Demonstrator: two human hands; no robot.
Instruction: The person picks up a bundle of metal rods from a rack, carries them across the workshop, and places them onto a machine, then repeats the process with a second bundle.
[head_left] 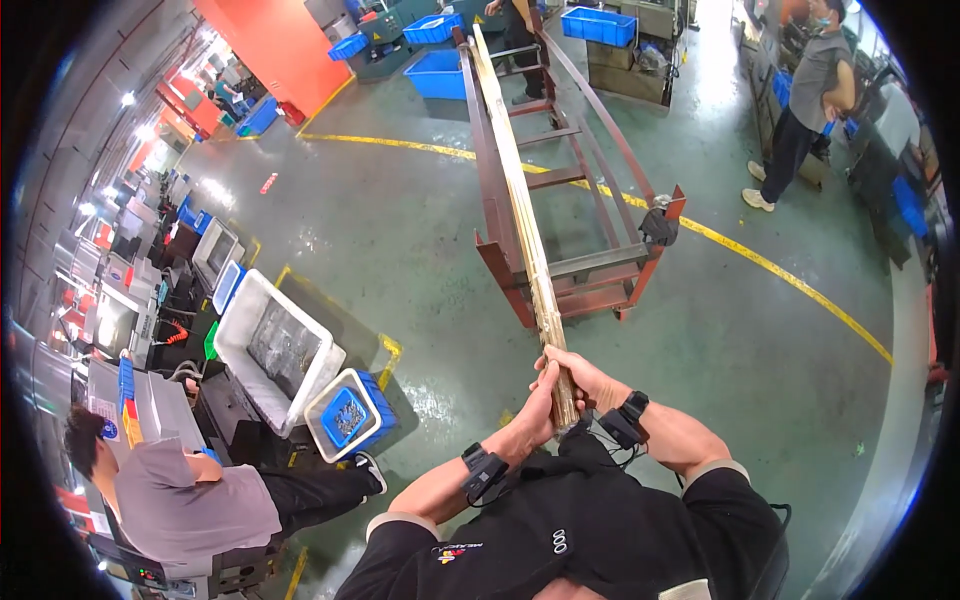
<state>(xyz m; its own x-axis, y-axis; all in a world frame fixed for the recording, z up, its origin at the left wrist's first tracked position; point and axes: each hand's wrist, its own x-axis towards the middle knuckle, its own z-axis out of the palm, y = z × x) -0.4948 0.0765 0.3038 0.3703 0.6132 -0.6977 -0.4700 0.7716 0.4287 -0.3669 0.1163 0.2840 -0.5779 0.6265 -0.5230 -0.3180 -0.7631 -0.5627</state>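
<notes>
A long bundle of brass-coloured metal rods (518,200) lies lengthwise along the left side of a reddish-brown metal rack (508,287). Its near end sticks out past the rack toward my body. My left hand (540,405) is closed around that end from the left, the thumb pointing up along it. From the right, my right hand (583,376) grips the bundle slightly farther along, its fingers over the top. The two hands touch or nearly touch. Both wrists wear black strapped devices. The undersides of the rods and some fingertips are hidden.
A dark bag-like bundle (659,222) hangs at the rack's near right corner. To the left stand a white tub (325,372) and a blue-and-white bin (384,408). One person (190,490) sits at the left; another (815,100) stands at right. Blue crates (437,78) are beyond.
</notes>
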